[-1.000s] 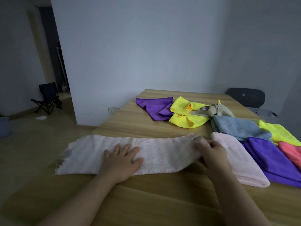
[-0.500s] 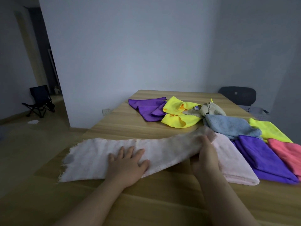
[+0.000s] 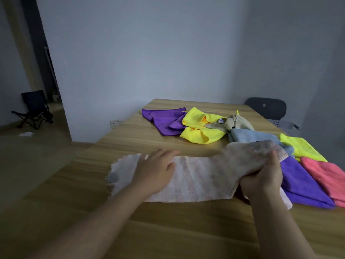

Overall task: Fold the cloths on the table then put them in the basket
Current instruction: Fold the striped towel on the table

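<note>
Pink cloth (image 3: 196, 180): a long pale strip lying across the near part of the table (image 3: 130, 143). Its frayed left end, marked with a grey spot, lies flat on the wood, and its right end is raised off the surface.
Left hand (image 3: 155, 171): my fingers are spread and straight, palm down over the left half of the strip. It is blurred, so I cannot tell how firmly it presses.
Right hand (image 3: 261, 182): I grip the raised right end, fingers curled under the fabric and thumb on top.
Folded cloth (image 3: 286, 201): a pale corner shows just under my right wrist.
Right-side cloths: the near purple cloth (image 3: 302, 180) lies just beside my right hand, with the coral cloth (image 3: 324, 174) touching its right edge and the lime cloth (image 3: 300, 148) behind them.
Far cloths: the blue cloth (image 3: 250, 136) sits behind the lifted end. Further back, the beige cloth (image 3: 237, 122), yellow cloth (image 3: 201, 128) and far purple cloth (image 3: 162, 120) lie crumpled and overlapping.
Basket (image 3: 285, 126): grey, past the table's far right edge, below the office chair (image 3: 267, 108).
Room: a folding chair (image 3: 34, 109) stands on the floor far left.
</note>
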{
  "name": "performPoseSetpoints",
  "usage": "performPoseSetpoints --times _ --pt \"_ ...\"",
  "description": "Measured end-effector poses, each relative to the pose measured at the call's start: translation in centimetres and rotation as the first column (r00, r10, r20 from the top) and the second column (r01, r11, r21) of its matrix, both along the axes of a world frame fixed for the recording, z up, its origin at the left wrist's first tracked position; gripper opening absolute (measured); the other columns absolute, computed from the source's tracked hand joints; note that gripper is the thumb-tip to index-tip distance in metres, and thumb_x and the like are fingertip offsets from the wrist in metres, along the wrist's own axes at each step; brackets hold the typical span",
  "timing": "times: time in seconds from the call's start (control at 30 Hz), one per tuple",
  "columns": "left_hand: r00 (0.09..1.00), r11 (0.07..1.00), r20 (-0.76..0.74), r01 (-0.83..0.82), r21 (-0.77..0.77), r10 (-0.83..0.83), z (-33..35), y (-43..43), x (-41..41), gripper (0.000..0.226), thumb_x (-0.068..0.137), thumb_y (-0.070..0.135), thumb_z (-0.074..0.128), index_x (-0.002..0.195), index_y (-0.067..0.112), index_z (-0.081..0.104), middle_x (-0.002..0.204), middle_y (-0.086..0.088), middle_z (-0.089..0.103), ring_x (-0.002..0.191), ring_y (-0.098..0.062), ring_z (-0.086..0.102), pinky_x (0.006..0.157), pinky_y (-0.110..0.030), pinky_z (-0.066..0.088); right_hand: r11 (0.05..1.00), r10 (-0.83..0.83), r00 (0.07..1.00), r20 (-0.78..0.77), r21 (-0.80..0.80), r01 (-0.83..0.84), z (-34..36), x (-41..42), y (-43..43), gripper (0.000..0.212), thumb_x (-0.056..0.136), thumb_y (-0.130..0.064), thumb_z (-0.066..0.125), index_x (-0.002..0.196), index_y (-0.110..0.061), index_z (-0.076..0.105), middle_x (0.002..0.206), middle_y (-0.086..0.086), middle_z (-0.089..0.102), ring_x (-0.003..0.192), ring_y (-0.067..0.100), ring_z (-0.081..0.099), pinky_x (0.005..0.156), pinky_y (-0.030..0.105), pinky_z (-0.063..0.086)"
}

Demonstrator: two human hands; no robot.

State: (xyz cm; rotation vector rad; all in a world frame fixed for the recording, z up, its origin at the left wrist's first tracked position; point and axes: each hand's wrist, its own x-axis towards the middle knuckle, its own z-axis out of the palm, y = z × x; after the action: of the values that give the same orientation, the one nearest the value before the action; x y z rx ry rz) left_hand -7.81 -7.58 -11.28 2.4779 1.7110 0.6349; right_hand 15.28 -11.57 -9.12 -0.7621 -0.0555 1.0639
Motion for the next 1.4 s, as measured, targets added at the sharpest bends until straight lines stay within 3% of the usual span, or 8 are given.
performPoseSetpoints --times 0.17,0.4,0.53,0.6,0.67,1.07,1.27,1.4 --pt "0.951 0.934 -0.299 -0.176 -0.312 0.079 -2.4 0.2 -7.0 0.058 0.090 0.066 0.017 0.144 0.048 0.006 0.157 0.015 -0.004 0.145 -0.014 -0.006 0.114 -0.051 -0.001 0.999 0.015 0.996 0.088 0.048 -0.020 0.4 -1.4 0.3 0.011 0.086 -0.032 0.061 0.092 -0.023 0.061 0.086 -0.005 0.071 0.086 0.011 0.063 0.072 0.031 0.050" --pt "0.960 0.963 0.195 -0.154 -0.221 0.199 -3.9 0.9 -6.5 0.039 0.099 0.045 0.021 0.135 0.044 0.037 0.151 0.006 0.032 0.141 -0.018 0.023 0.116 -0.044 0.015 0.954 0.057 0.610 0.791 0.138 -0.268 0.2 -9.6 1.3 0.013 0.090 -0.049 0.046 0.099 -0.043 0.053 0.103 -0.030 0.054 0.101 -0.013 0.049 0.106 0.026 0.030" --pt "0.346 0.940 0.875 -0.093 -0.328 0.339 -2.2 0.8 -6.9 0.028 0.100 0.027 0.034 0.105 0.016 0.059 0.107 -0.012 0.063 0.108 -0.031 0.056 0.099 -0.043 0.042 0.885 0.076 -0.145 0.987 -0.134 -0.445 -3.0 -15.7 1.7 0.033 0.099 -0.039 0.034 0.131 -0.043 0.040 0.133 -0.025 0.048 0.131 0.004 0.036 0.107 0.013 0.023" --pt "0.396 0.944 0.857 -0.156 -0.291 0.330 -1.9 0.7 -7.1 0.032 0.099 0.030 0.034 0.103 0.010 0.058 0.100 -0.014 0.062 0.101 -0.032 0.058 0.096 -0.046 0.044 0.875 0.069 -0.618 0.783 -0.345 -0.340 -4.9 -17.2 1.5 0.044 0.099 -0.042 0.029 0.143 -0.036 0.028 0.149 -0.007 0.035 0.139 0.016 0.023 0.113 0.034 0.015" --pt "0.482 0.941 0.808 -0.167 -0.293 0.337 -2.1 0.5 -7.4 0.029 0.098 0.037 0.035 0.102 0.018 0.056 0.095 -0.006 0.061 0.093 -0.028 0.058 0.088 -0.041 0.045 0.874 0.019 -0.743 0.669 -0.372 -0.312 -5.6 -17.5 1.3 0.048 0.097 -0.045 0.029 0.144 -0.036 0.024 0.152 -0.005 0.029 0.142 0.017 0.016 0.113 0.039 0.009" --pt "0.540 0.965 0.802 -0.097 -0.243 0.256 -1.4 0.2 -7.6 0.025 0.073 0.013 0.077 0.077 0.035 0.066 0.093 0.011 0.063 0.087 0.001 0.057 0.070 -0.024 0.043 0.965 0.253 -0.439 0.862 -0.190 0.182 -3.3 -10.4 0.2 0.037 0.091 -0.043 0.044 0.127 -0.033 0.050 0.130 -0.011 0.054 0.120 0.016 0.042 0.096 0.031 0.029" --pt "0.058 0.926 0.939 0.160 -0.343 0.338 1.7 -0.6 -8.5 0.021 0.079 0.001 0.066 0.085 0.021 0.069 0.096 -0.004 0.065 0.085 -0.022 0.061 0.065 -0.032 0.049 0.918 0.377 -0.307 0.874 -0.397 -0.003 -4.4 -9.0 -0.2 0.044 0.088 -0.059 0.038 0.128 -0.040 0.044 0.135 -0.012 0.046 0.124 0.014 0.042 0.100 0.038 0.029" --pt "0.256 0.866 0.854 0.099 -0.490 0.453 1.4 -1.3 -10.7 0.024 0.081 -0.001 0.061 0.092 0.020 0.064 0.098 -0.005 0.058 0.080 -0.022 0.055 0.065 -0.030 0.043 0.909 0.399 -0.213 0.892 -0.415 -0.039 -4.2 -8.9 0.0 0.052 0.086 -0.063 0.039 0.132 -0.038 0.042 0.137 -0.007 0.048 0.123 0.015 0.046 0.107 0.045 0.033"
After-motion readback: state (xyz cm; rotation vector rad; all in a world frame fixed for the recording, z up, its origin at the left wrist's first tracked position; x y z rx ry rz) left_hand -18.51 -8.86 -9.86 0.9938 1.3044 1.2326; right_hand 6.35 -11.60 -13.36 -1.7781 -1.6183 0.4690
